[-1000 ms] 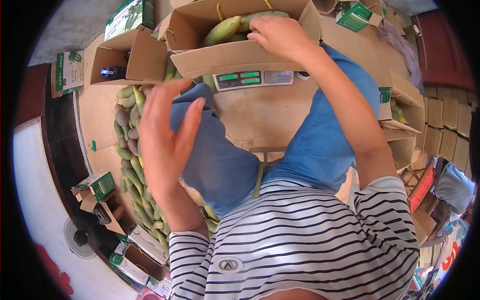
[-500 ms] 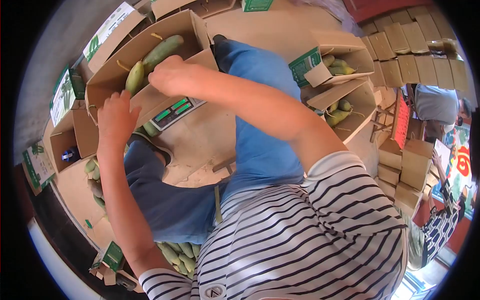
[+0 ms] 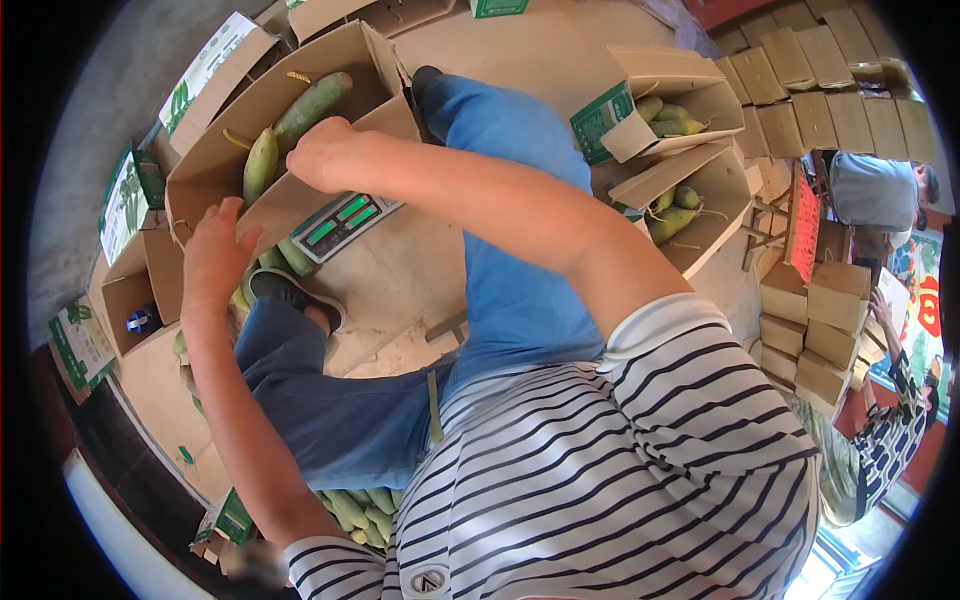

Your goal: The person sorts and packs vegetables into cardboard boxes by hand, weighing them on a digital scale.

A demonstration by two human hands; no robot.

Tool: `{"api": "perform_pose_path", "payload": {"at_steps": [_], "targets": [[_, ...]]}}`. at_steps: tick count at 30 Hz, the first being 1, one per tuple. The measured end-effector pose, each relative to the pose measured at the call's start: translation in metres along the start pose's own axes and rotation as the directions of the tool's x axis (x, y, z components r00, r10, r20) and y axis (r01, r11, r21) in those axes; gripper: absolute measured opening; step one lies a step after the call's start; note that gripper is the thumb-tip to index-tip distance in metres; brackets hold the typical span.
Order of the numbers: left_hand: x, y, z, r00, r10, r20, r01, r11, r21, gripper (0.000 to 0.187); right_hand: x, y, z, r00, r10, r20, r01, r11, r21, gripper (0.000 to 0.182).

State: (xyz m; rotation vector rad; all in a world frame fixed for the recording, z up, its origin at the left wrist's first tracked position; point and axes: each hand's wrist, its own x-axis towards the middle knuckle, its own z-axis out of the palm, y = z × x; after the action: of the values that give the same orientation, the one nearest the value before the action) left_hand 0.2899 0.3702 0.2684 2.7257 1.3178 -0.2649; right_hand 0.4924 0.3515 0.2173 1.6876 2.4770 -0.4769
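Cardboard box edge hides right hand's fingertips.

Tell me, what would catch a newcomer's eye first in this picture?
Probably the open cardboard box at upper left, with long green mangoes inside, sitting on a scale with a green display. The left hand rests on its near wall; the right hand reaches over the rim. More filled boxes stand upper right.
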Motion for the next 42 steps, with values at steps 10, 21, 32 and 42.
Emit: {"api": "perform_pose_path", "payload": {"at_steps": [10, 21, 32, 42], "targets": [[-0.036, 0.011, -0.045, 0.939, -0.012, -0.344, -0.042, 0.988, -0.149, 0.037, 0.012, 0.009, 0.013, 1.0, 0.001, -0.03, 0.003, 0.994, 0.108, 0.023], [-0.209, -0.081, 0.067, 0.468, -0.789, -0.397, 0.291, 0.562, -0.775, 0.021, 0.005, 0.013, 0.011, 0.989, -0.102, -0.106, 0.109, 0.992, 0.062, 0.027], [-0.352, 0.037, 0.402, 0.347, -0.747, 0.567, 0.848, -0.007, -0.529, 0.054, 0.009, 0.018, 0.019, 0.987, -0.095, -0.133, 0.104, 0.992, 0.068, 0.033], [-0.335, 0.083, 0.424, -0.023, -0.603, 0.797, 0.562, -0.667, -0.489, 0.053, 0.002, 0.001, 0.009, 0.986, -0.078, -0.144, 0.085, 0.996, 0.04, 0.031]]}}
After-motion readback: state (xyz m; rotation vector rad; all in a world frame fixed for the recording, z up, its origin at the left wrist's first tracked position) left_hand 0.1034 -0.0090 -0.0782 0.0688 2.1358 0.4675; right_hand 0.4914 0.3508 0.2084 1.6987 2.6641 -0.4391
